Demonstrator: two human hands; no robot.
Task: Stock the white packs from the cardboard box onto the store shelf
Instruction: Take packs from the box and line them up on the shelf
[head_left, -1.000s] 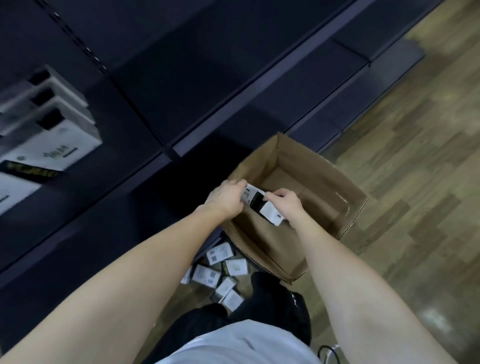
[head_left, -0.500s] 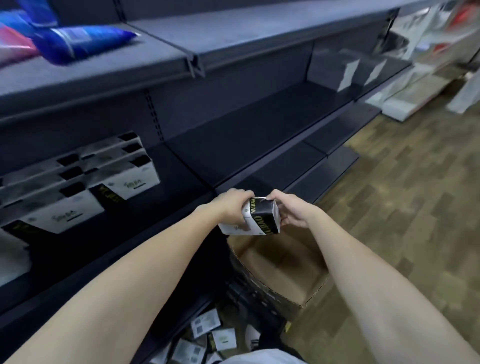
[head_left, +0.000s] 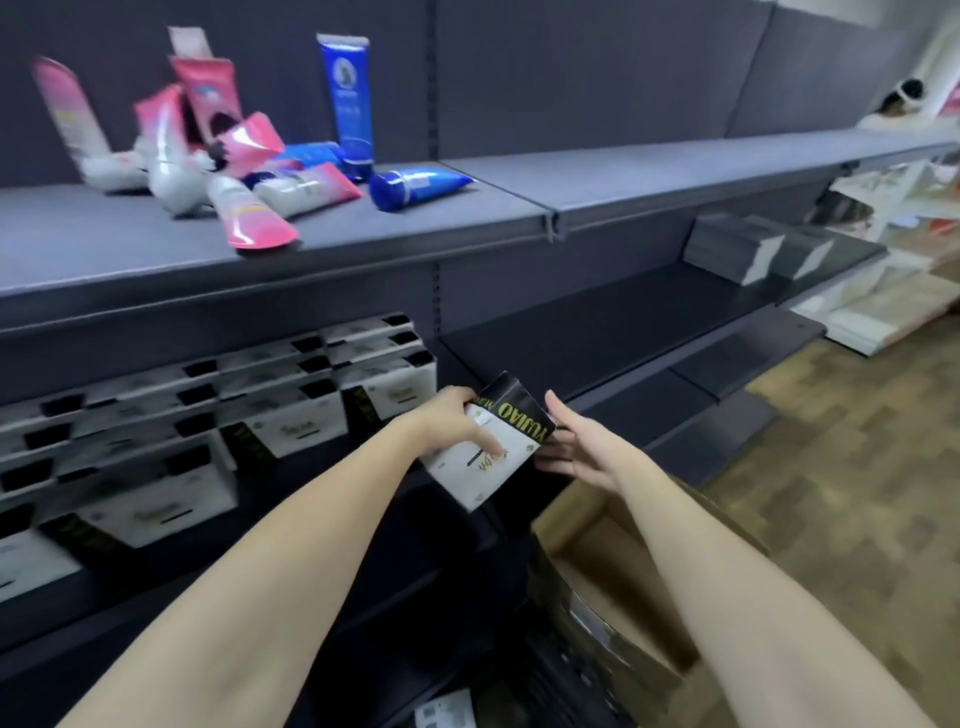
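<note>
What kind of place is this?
Most likely a retail store aisle: long grey shelving, cosmetic tubes on top, stacked white packs below, and a cardboard box on the floor.

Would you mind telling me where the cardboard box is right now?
In the head view it sits low on the right: the cardboard box stands open on the floor beside the shelf, under the right hand.

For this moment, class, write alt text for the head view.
A person's left hand grips a white pack beside rows of matching packs on a dark store shelf, while the open right hand hovers by it. An open cardboard box sits below.
</note>
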